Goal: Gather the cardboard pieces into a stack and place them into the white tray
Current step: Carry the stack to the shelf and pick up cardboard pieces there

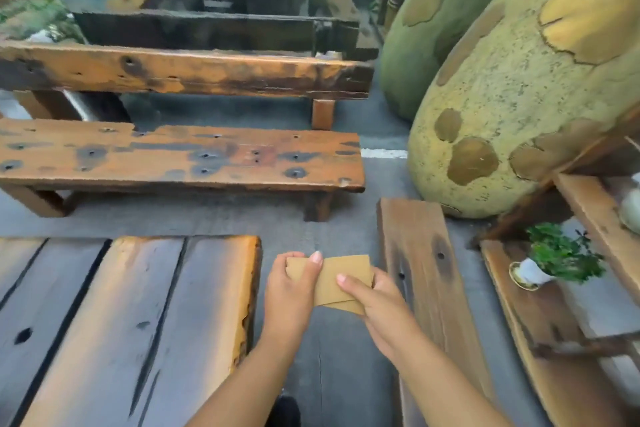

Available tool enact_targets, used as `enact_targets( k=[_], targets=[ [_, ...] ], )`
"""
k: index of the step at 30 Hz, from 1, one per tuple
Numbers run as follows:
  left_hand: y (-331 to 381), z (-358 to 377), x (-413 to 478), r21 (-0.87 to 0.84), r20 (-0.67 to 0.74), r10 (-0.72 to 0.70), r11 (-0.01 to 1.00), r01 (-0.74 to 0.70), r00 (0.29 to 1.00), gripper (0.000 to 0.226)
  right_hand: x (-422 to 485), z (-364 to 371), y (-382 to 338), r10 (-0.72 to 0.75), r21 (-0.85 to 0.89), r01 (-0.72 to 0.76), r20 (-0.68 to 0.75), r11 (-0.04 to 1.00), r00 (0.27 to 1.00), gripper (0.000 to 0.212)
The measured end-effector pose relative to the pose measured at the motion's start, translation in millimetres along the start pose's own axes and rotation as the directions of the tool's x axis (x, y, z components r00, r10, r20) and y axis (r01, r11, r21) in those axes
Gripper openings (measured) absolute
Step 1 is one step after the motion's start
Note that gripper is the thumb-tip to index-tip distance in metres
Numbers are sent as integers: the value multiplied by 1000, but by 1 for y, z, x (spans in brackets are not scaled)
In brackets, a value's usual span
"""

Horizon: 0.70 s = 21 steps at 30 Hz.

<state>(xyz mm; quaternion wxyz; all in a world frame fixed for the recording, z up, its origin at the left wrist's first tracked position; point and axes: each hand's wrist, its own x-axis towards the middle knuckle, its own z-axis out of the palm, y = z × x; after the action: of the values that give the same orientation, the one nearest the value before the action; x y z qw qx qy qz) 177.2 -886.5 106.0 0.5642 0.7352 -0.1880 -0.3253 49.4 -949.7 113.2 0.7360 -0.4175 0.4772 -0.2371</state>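
Two bare hands hold a small stack of cardboard pieces point(341, 279) in the air over a strip of grey floor point(322, 225). The left hand point(291, 291) is clamped on the stack's left end, thumb lying across the top face and fingers curled underneath. The right hand point(375, 298) grips the right and near edge, its thumb pressed flat on top and the rest of the fingers wrapped below. The tan pieces sit unevenly on one another (at least two layers show, the lower corner poking out towards the wearer), and they touch nothing but the hands. Just to the left of the hands lies a dark, weathered plank table point(121, 322) with orange-stained edges; just to the right, a narrow wooden bench point(419, 253) runs away from the camera. Beyond the hands stands a longer bench point(180, 156) dotted with dark bolt holes, and behind it a heavier wooden table point(187, 71). On the far right, a slatted wooden shelf point(512, 308) carries a small potted green plant point(561, 255) in a white pot, tilted. Large rough, yellow-green mottled forms point(519, 87) rise behind the shelf. No white tray shows in this view.
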Motion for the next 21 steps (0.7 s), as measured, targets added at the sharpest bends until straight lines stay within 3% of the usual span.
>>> enact_targets(
  k=[3,8,12,16,19,21],
  targets=[
    [22,63,25,31,184,46,998,-53,982,25,15,-36,-26,-63,19,70,-247,997,967,29],
    [60,187,15,37,467,150,981,-189,871,24,8,-137,-60,-197,-6,233,-555,972,808,17],
    [76,276,-8,47,588,187,963,-264,787,21,-4,-215,-79,-237,-51,277,-677,959,696,28],
    [86,358,-51,24,692,187,959,-281,698,19,-27,-294,-87,-232,-9,358,-777,934,586,20],
    [99,413,-81,27,781,203,934,-357,591,28,-48,-345,-92,-209,26,418,-837,908,506,21],
    [106,450,-102,34,858,170,922,-385,484,30,-66,-378,-97,-182,45,461,-881,886,436,25]
  ],
)
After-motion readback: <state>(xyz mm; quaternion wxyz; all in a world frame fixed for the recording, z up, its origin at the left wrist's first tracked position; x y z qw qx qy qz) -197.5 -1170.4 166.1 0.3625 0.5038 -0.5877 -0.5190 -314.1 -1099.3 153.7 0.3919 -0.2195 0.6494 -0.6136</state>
